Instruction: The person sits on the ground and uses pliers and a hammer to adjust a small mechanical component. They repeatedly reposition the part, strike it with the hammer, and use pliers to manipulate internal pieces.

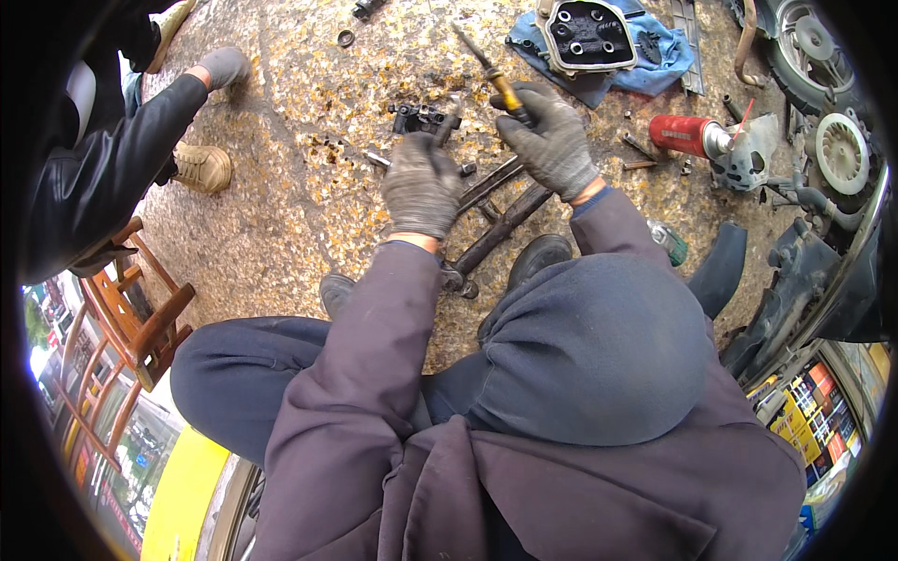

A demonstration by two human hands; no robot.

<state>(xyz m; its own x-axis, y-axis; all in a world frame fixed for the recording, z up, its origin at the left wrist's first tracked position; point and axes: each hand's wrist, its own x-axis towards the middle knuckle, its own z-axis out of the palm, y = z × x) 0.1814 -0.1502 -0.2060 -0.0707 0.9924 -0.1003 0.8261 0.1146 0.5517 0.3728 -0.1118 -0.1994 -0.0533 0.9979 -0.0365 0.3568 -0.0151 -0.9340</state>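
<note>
From where I am standing, I am seeing two gloved hands working low over the speckled ground (281, 201). The right hand (552, 140) is holding a screwdriver (499, 81) with a yellow handle, its fingers closing round the grip. The metal tip is pointing up and away, and it is touching nothing. The left hand (421, 187) is hanging right by a small black part (416, 118), with its fingers bunching close together. I cannot tell if it is pinching anything, because the glove is hiding that spot. The black part is lying on the ground just past the left hand, and some dark metal bars (505, 229) are lying between the person's shoes (541, 257).

I am guessing that the screwdriver is for that black part. For doing this well, the left hand should be pressing the part down so it is not sliding. The tip should be sitting deep and straight, and the right hand should be pushing gently while turning. Fingers should be staying out of the way, since a slip could be poking them. Little bits (466, 170) are lying close by, so nobody should be knocking them about.
</note>
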